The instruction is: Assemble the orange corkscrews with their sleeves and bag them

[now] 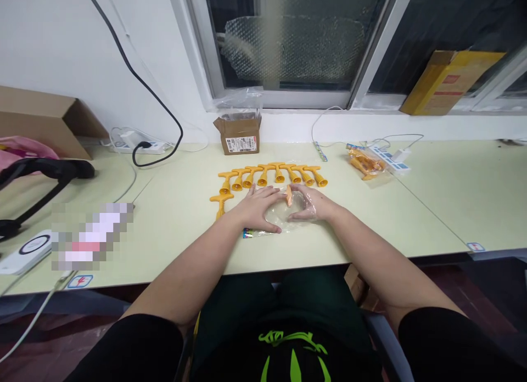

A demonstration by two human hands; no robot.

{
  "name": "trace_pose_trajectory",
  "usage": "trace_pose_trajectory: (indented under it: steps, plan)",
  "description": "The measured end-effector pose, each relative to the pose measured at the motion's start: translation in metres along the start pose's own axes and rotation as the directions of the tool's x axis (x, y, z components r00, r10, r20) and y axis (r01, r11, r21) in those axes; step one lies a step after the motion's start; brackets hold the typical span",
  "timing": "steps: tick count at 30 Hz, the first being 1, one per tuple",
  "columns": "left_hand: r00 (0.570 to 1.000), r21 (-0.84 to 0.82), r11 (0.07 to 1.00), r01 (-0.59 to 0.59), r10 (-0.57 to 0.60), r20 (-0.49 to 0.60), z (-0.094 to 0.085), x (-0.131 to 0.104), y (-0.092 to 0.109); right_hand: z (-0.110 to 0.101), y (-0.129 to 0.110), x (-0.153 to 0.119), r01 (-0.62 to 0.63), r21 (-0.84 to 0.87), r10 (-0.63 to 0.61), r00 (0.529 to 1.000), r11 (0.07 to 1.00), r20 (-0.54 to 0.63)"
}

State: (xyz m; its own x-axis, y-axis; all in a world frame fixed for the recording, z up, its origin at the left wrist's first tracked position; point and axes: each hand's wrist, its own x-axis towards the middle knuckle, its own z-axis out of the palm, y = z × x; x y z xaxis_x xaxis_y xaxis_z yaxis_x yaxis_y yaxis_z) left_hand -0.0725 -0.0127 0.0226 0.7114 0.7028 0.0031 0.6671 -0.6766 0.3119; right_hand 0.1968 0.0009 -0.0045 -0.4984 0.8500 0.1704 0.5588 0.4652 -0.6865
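My left hand (260, 207) lies spread over a clear plastic bag (272, 226) on the table, thumb apart from the fingers. Opposite it, my right hand (309, 204) has clear film over its fingers, with thumb and fingers curved apart. Between the two sets of fingertips is a small orange piece (289, 196); what bears it is unclear. Just beyond the hands stands an arc of several yellow T-topped pieces with cup-like ends (262, 176). Another yellow T-topped piece (221, 202) is left of my left hand, partly hidden by the forearm.
A small cardboard box (237, 135) stands by the wall. Bagged orange parts (366, 162) lie at right near a power strip (393, 158). On the left are a blurred-out object (96, 234), a white charging pad (31, 253), a black strap-like frame (45, 179) and cables.
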Motion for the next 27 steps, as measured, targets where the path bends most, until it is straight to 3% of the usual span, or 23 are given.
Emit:
trace_pose_trajectory:
  steps: [5,10,12,14,16,17,19,21,22,25,27]
  plan:
    - [1.0,-0.008,1.0,0.027,-0.027,0.015,-0.002,-0.002,-0.006,-0.003,0.0,0.0,0.016,-0.052,-0.016,1.0,0.999,-0.005]
    - [0.998,0.01,0.999,0.032,-0.033,0.059,-0.003,-0.003,-0.004,-0.011,0.011,0.0,-0.109,-0.112,0.104,0.993,0.988,-0.049]
    - [1.0,0.007,1.0,0.013,-0.013,-0.001,-0.007,-0.003,-0.001,-0.017,0.018,-0.001,-0.157,-0.038,0.153,0.985,0.987,-0.079]
    - [0.986,0.0,1.0,0.028,-0.028,-0.162,-0.015,-0.005,-0.002,-0.025,0.024,-0.003,-0.16,0.081,0.172,0.971,0.984,-0.168]
    - [0.918,-0.015,0.992,0.128,-0.124,-0.377,-0.026,-0.009,-0.01,-0.032,0.029,-0.005,-0.118,0.19,0.172,0.938,0.975,-0.301]
    - [0.859,-0.039,0.976,0.213,-0.206,-0.469,-0.032,-0.012,-0.016,-0.036,0.031,-0.005,-0.096,0.234,0.178,0.916,0.967,-0.36]
    - [0.73,-0.121,0.901,0.416,-0.411,-0.547,-0.046,-0.024,-0.034,-0.04,0.033,-0.005,-0.065,0.307,0.201,0.877,0.95,-0.436]
    - [0.617,-0.185,0.77,0.611,-0.609,-0.497,-0.059,-0.04,-0.053,-0.042,0.033,-0.005,-0.062,0.347,0.229,0.856,0.936,-0.464]
    - [0.588,-0.176,0.702,0.69,-0.685,-0.431,-0.063,-0.048,-0.061,-0.042,0.033,-0.005,-0.066,0.353,0.236,0.855,0.933,-0.462]
    - [0.547,-0.13,0.554,0.822,-0.833,-0.088,-0.069,-0.069,-0.08,-0.04,0.033,-0.004,-0.084,0.346,0.234,0.876,0.935,-0.422]
    - [0.537,-0.159,0.523,0.837,-0.841,0.059,-0.067,-0.078,-0.085,-0.038,0.032,-0.003,-0.095,0.334,0.229,0.891,0.938,-0.392]
